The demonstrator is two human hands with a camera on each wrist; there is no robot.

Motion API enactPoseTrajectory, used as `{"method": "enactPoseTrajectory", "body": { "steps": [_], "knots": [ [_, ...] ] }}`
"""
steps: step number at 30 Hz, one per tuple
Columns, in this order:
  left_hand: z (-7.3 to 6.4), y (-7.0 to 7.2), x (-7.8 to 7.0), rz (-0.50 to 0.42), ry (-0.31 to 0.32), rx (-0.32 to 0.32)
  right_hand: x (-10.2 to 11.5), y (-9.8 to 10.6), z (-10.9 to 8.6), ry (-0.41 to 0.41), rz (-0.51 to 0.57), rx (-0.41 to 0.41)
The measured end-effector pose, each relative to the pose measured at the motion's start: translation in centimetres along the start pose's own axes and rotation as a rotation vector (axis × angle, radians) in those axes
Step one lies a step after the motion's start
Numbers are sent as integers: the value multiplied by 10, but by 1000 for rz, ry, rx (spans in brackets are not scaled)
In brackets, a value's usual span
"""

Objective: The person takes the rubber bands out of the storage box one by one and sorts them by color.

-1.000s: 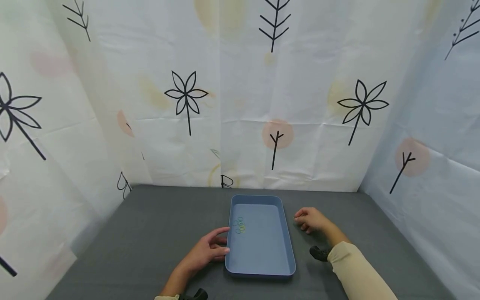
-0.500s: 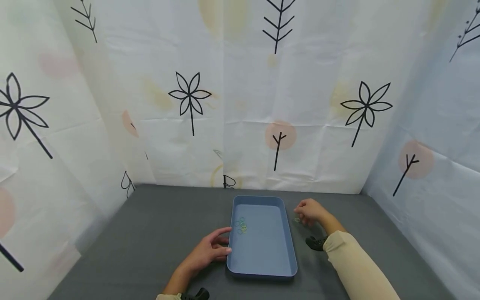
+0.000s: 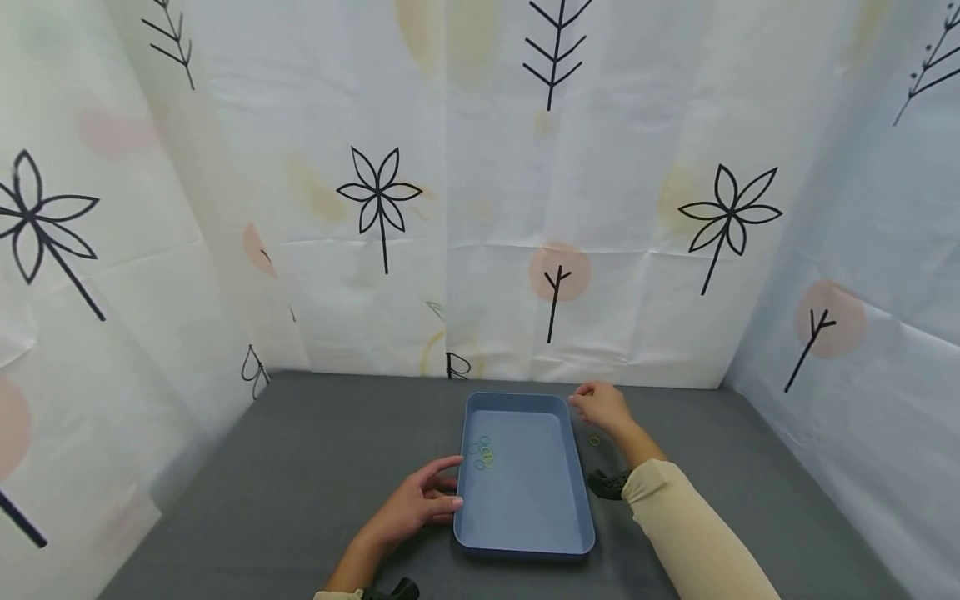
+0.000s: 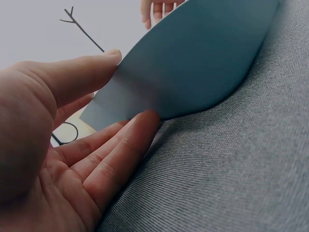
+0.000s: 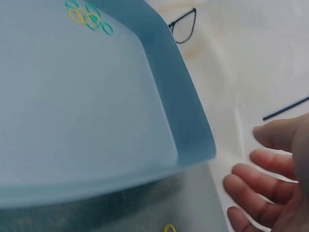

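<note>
A blue rectangular tray lies on the grey table. Several small green and yellow rings, like rubber bands, sit together in it near its left wall. My left hand touches the tray's left side; in the left wrist view the thumb is at the rim and the fingertips rest against the outer wall. By the tray's far right corner is my right hand, fingers loosely bent and apart, with nothing seen between them in the right wrist view. One yellow ring lies on the table right of the tray.
Grey cloth covers the table. White patterned curtains stand behind it and at both sides. A dark wrist strap is on my right wrist.
My right hand has moved away and left toward the tray's far right corner, uncovering the yellow ring on the table. My left hand and the tray keep their places.
</note>
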State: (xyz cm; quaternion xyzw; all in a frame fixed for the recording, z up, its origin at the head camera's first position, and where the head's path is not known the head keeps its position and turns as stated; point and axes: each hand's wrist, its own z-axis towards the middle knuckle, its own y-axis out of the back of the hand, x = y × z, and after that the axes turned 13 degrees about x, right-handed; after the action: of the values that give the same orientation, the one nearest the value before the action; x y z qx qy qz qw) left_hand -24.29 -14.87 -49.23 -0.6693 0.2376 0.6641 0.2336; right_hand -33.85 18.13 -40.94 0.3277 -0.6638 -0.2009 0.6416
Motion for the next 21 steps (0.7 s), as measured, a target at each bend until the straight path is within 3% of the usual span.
{"method": "enactPoseTrajectory", "body": {
  "steps": [5,11,21],
  "knots": [
    [0,-1,-1,0,0,0,5,-12,4,86,92,-68],
    [0,-2,0,-8,-7,3,6,-25,6,235,184,-38],
    [-1,-2,-2,-2,3,-7,6,-44,20,241,181,-20]
  ]
}}
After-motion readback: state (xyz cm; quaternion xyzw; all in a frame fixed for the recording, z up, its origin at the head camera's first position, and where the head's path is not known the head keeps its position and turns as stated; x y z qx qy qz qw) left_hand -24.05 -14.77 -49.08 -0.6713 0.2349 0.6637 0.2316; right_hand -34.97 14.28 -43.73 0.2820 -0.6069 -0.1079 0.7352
